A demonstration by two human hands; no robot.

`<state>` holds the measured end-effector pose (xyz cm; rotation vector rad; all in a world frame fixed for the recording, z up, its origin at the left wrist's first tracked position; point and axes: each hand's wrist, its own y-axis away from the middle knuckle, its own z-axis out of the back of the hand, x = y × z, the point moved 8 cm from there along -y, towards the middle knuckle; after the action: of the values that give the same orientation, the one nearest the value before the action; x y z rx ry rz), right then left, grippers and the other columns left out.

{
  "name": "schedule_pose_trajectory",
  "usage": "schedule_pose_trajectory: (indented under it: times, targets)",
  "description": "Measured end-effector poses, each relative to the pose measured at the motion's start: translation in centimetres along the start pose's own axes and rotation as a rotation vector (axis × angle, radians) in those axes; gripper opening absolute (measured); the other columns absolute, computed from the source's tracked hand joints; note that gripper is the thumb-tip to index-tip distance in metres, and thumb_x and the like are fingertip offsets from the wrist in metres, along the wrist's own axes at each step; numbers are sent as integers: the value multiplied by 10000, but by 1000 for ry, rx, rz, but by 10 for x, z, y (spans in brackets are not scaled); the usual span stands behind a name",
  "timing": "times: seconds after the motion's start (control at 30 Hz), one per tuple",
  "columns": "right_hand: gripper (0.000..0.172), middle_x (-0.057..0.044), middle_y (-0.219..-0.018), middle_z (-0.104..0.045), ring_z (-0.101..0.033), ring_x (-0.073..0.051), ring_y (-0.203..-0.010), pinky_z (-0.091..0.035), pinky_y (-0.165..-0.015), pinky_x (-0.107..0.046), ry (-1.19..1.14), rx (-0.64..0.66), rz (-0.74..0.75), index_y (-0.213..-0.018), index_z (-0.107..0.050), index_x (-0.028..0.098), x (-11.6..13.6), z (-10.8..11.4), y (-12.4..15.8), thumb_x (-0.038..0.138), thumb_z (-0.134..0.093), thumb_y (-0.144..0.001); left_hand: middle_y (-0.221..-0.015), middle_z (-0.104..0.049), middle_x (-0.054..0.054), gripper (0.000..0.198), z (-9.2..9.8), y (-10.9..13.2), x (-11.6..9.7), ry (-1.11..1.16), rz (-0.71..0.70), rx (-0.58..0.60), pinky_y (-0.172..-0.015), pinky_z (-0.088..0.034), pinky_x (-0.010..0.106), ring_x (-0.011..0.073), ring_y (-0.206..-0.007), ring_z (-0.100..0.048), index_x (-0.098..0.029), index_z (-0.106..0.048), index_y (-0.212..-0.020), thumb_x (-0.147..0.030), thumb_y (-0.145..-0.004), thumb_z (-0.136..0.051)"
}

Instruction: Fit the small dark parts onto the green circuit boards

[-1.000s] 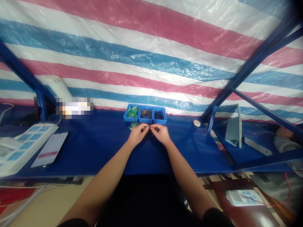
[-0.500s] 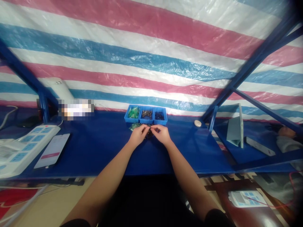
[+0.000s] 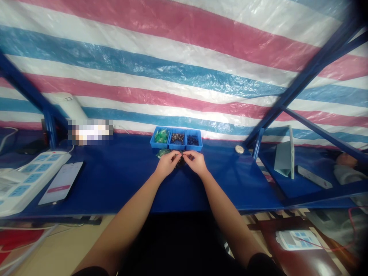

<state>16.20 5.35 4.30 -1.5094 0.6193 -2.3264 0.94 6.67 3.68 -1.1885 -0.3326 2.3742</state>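
My left hand (image 3: 168,162) and my right hand (image 3: 196,161) meet fingertip to fingertip over the blue tabletop, both closed in a pinch. What they pinch is too small to make out. Under the fingers lies a pile of small dark parts (image 3: 181,162), partly hidden by the hands. Green pieces (image 3: 162,153) lie just behind my left hand. Beyond the hands stand three joined blue bins: the left bin (image 3: 159,145) holds green pieces, the middle bin (image 3: 176,147) shiny brass-and-dark parts, the right bin (image 3: 194,148) small dark blue or black parts.
On the left lie a phone (image 3: 61,183) and a white power strip (image 3: 34,180). A small round pale object (image 3: 239,149) sits at the right. Blue frame bars (image 3: 258,143) rise beside it. Further right are a tablet on a stand (image 3: 283,157) and part of another person (image 3: 346,168).
Both hands stay together over the pile with hardly any movement. The view has shifted slightly.
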Motion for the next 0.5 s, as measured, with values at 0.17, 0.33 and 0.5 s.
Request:
schedule_pose_trajectory:
  times: [0.17,0.33,0.5]
  targets:
    - [183,-31,-815,-712,-620,-149,-641,-520,-609,-271,7,3,4,-932,-722,215,-1,-1,0,302,-611,-815,-761,-657,-10,295,-1,0,1,-6,9,7,-607,-421,234,129,-642,-581,-225,-637,-938,-440,-929,-435]
    - [174,-31,-832,-716,-619,-148,-633,-524,-613,-274,23,-4,-3,-922,-722,218,-2,1,0,300,-614,-813,-673,-626,-30,283,-1,0,2,1,19,0,-606,-430,237,128,-595,-581,-241,-622,-1038,-444,-911,-472]
    - [189,-34,-839,-715,-627,-151,-652,-521,-615,-271,15,-3,3,-938,-723,212,-1,0,-1,303,-609,-817,-643,-619,-37,281,-2,-1,2,19,19,8,-583,-430,232,122,-551,-574,-239,-631,-1010,-443,-913,-465]
